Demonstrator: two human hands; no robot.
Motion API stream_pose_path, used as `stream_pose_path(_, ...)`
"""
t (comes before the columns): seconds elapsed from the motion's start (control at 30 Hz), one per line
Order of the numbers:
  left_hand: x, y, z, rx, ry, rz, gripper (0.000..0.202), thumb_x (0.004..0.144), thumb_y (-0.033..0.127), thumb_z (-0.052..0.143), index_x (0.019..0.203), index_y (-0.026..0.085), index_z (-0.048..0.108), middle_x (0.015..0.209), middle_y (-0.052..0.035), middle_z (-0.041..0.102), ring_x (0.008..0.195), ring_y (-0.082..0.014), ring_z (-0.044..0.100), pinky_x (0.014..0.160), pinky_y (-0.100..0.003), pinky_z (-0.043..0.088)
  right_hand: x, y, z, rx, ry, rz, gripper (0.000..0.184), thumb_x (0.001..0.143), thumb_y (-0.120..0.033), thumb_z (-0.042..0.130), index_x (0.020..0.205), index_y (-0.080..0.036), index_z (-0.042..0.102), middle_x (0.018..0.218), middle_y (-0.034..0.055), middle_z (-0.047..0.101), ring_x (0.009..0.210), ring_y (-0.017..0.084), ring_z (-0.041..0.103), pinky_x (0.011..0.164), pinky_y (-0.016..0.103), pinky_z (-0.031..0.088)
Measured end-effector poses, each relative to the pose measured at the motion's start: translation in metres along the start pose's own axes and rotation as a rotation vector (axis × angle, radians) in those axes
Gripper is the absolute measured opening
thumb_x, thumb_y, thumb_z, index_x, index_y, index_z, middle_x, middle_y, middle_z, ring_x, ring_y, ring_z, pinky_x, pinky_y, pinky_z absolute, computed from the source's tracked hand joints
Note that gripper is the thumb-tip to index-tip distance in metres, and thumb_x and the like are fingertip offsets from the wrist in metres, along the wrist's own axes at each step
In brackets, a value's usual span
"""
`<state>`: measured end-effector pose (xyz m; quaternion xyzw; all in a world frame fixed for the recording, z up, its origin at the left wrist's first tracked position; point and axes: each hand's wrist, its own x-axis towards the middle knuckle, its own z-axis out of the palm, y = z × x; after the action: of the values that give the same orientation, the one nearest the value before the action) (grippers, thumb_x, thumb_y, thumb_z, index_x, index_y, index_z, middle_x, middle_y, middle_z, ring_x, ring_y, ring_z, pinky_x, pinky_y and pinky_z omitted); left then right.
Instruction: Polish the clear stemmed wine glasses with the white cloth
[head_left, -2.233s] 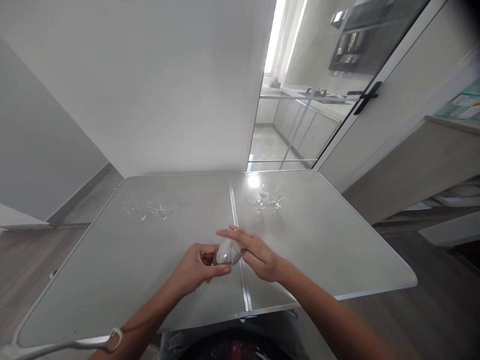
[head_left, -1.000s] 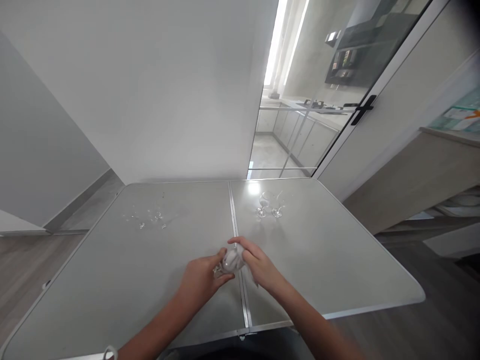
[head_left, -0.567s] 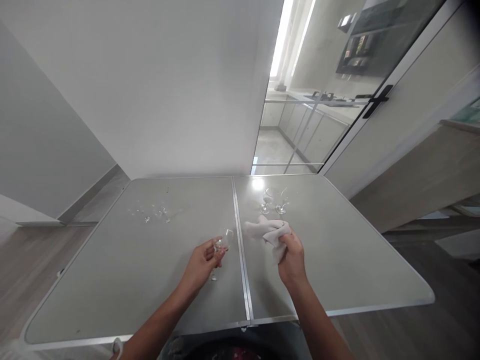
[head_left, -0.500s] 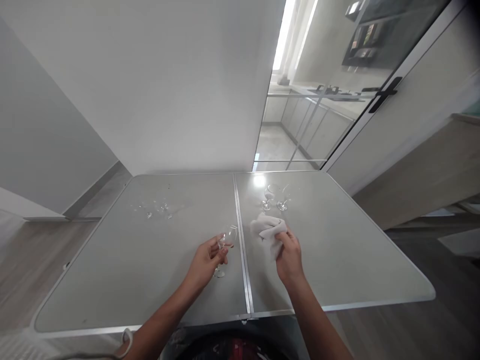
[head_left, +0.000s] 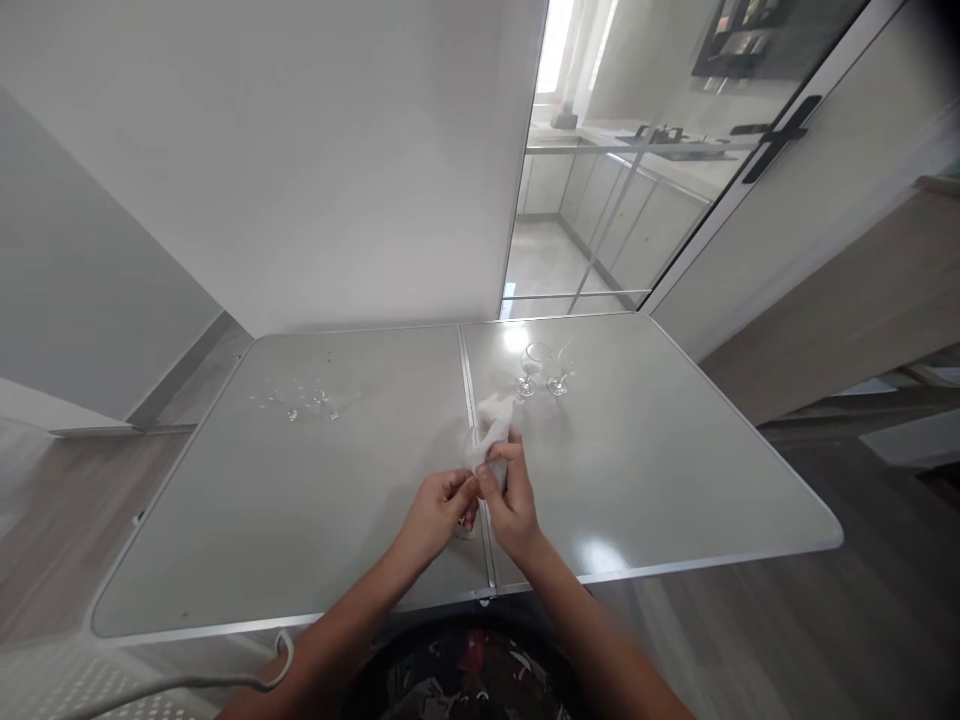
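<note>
My left hand [head_left: 442, 508] is closed around the stem of a small stemmed glass [head_left: 466, 532], above the table's centre seam. Its foot shows below my fingers, while most of the bowl is covered. My right hand [head_left: 513, 498] grips a white cloth [head_left: 491, 425] and presses it against the bowl. The two hands meet at the glass. Beyond them on the right half of the table stand two clear stemmed glasses, one rounder [head_left: 535, 366] and one beside it [head_left: 560, 374].
The pale folding table [head_left: 645, 470] has a metal rim and a centre seam. On its far left are several clear glass pieces [head_left: 300, 403], hard to make out. A white wall [head_left: 360, 180] and a glazed door [head_left: 585, 220] with a black handle border the far side.
My right hand has moved left with the cloth and brought it onto the glass. My left hand has shifted slightly right, still holding the glass. The view has tilted slightly.
</note>
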<state>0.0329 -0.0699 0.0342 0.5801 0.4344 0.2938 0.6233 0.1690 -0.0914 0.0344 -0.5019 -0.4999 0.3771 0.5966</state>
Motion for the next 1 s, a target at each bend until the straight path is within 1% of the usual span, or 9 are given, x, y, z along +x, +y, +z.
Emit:
stream_pose_path(0.13, -0.006, 0.007, -0.005, 0.364, 0.07, 0.056, 0.036, 0.096, 0.037, 0.049, 0.066, 0.018, 0.054, 0.054, 0.0012, 0.054, 0.051, -0.0117, 0.046, 0.055, -0.025, 0.032, 0.014, -0.014, -0.014, -0.36, -0.235, -0.26, 0.027, 0.092, -0.033, 0.059, 0.117, -0.027, 0.067, 0.141, 0.0127, 0.051, 0.132, 0.032, 0.046, 0.111, 0.051, 0.036)
stream_pose_path(0.23, -0.01, 0.007, -0.01, 0.599, 0.058, 0.11, 0.03, 0.093, 0.032, 0.054, 0.068, 0.017, 0.059, 0.058, -0.0008, 0.058, 0.053, -0.0122, 0.045, 0.058, -0.027, 0.029, 0.029, -0.028, -0.03, -0.364, -0.457, -0.185, 0.022, 0.092, -0.033, 0.059, 0.108, -0.027, 0.073, 0.122, 0.0115, 0.063, 0.116, 0.03, 0.057, 0.102, 0.047, 0.043)
stream_pose_path(0.33, -0.013, 0.004, -0.016, 0.611, -0.01, 0.158, 0.029, 0.093, 0.038, 0.059, 0.073, 0.017, 0.064, 0.064, -0.0024, 0.062, 0.058, -0.0135, 0.049, 0.061, -0.027, 0.032, 0.041, -0.031, -0.043, -0.111, -0.611, 0.01, 0.023, 0.092, -0.04, 0.06, 0.095, -0.024, 0.076, 0.094, 0.0069, 0.067, 0.091, 0.024, 0.062, 0.089, 0.04, 0.048)
stream_pose_path(0.5, -0.009, 0.003, -0.011, 0.12, -0.057, 0.09, 0.046, 0.091, 0.055, 0.06, 0.067, 0.016, 0.059, 0.052, 0.0016, 0.049, 0.051, -0.0112, 0.044, 0.057, -0.025, 0.033, 0.036, -0.013, -0.025, 0.602, -0.362, 0.399, 0.04, 0.089, -0.053, 0.057, 0.105, -0.02, 0.073, 0.093, 0.0077, 0.07, 0.079, 0.023, 0.064, 0.071, 0.037, 0.052)
stream_pose_path(0.6, -0.001, 0.004, 0.004, -0.261, 0.073, 0.012, 0.052, 0.089, 0.062, 0.059, 0.065, 0.016, 0.055, 0.053, 0.0031, 0.045, 0.049, -0.0086, 0.038, 0.053, -0.024, 0.031, 0.017, 0.001, 0.006, 0.661, -0.112, 0.438, 0.056, 0.092, -0.059, 0.052, 0.133, -0.023, 0.062, 0.11, 0.0094, 0.072, 0.095, 0.027, 0.068, 0.077, 0.04, 0.056)
stream_pose_path(0.7, 0.006, 0.003, 0.016, -0.404, 0.249, -0.06, 0.05, 0.087, 0.061, 0.062, 0.068, 0.015, 0.055, 0.06, 0.0026, 0.048, 0.052, -0.0082, 0.037, 0.053, -0.023, 0.03, -0.001, 0.013, 0.026, 0.378, 0.076, 0.237, 0.054, 0.101, -0.052, 0.041, 0.15, -0.031, 0.047, 0.142, 0.006, 0.06, 0.131, 0.026, 0.055, 0.104, 0.044, 0.049)
stream_pose_path(0.77, 0.008, 0.001, 0.017, -0.35, 0.286, -0.067, 0.046, 0.087, 0.057, 0.062, 0.07, 0.015, 0.056, 0.061, 0.0022, 0.049, 0.054, -0.009, 0.038, 0.053, -0.023, 0.03, -0.005, 0.019, 0.025, 0.081, 0.063, -0.022, 0.049, 0.104, -0.04, 0.038, 0.151, -0.031, 0.045, 0.157, 0.0038, 0.046, 0.147, 0.025, 0.038, 0.119, 0.049, 0.034)
stream_pose_path(0.9, 0.006, -0.002, 0.002, 0.097, 0.225, 0.018, 0.029, 0.087, 0.031, 0.056, 0.062, 0.015, 0.055, 0.061, -0.001, 0.056, 0.058, -0.0121, 0.044, 0.057, -0.025, 0.032, 0.01, 0.013, 0.002, -0.459, -0.256, -0.505, 0.042, 0.098, -0.02, 0.043, 0.135, -0.026, 0.062, 0.152, 0.0078, 0.051, 0.15, 0.029, 0.033, 0.124, 0.059, 0.016)
stream_pose_path(1.0, 0.001, 0.004, -0.01, 0.482, 0.144, 0.053, 0.023, 0.082, 0.016, 0.05, 0.059, 0.016, 0.053, 0.06, -0.0033, 0.06, 0.057, -0.013, 0.045, 0.058, -0.027, 0.029, 0.027, -0.006, -0.015, -0.66, -0.47, -0.569, 0.03, 0.093, -0.019, 0.051, 0.116, -0.023, 0.071, 0.123, 0.01, 0.069, 0.128, 0.029, 0.054, 0.118, 0.055, 0.029)
